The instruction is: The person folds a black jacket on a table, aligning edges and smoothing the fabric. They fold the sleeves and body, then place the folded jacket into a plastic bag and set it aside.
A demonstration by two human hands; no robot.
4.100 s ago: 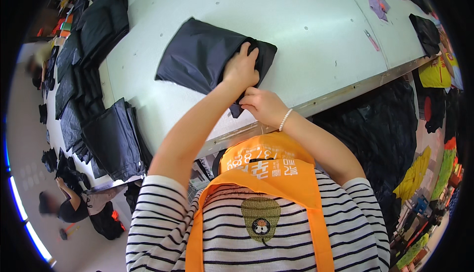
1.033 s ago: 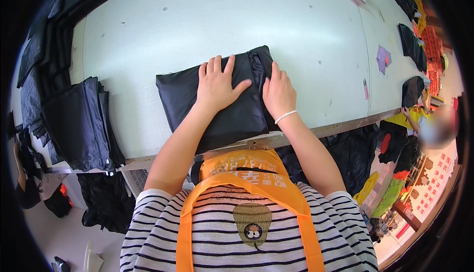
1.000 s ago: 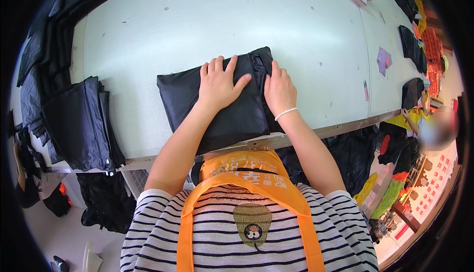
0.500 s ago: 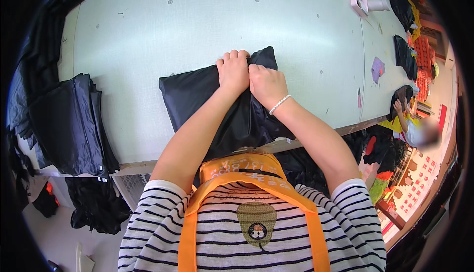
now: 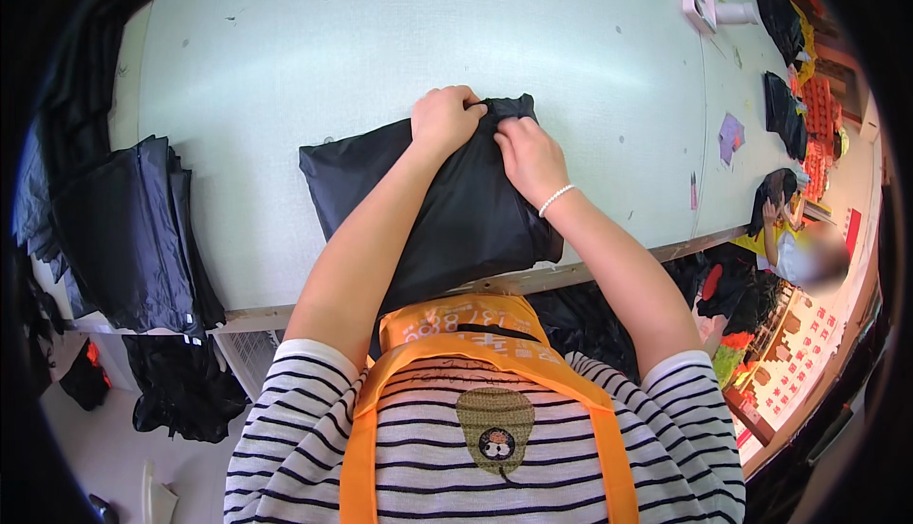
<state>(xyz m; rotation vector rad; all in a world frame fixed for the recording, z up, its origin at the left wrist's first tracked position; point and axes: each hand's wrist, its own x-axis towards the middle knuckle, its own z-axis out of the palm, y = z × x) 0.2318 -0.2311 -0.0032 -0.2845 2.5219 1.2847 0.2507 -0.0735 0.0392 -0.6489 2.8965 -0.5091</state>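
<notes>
Left grip [image 5: 443,120] and right grip [image 5: 529,153] apparently pinch black garment [image 5: 456,220].

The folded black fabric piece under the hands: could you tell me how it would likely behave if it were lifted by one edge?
The black fabric piece would probably flop and unfold, since it bunches softly where the left hand and right hand pinch its far edge. Its faint sheen suggests thin, fairly slippery cloth, likely light for its size. It should slide easily on the smooth pale table.
</notes>
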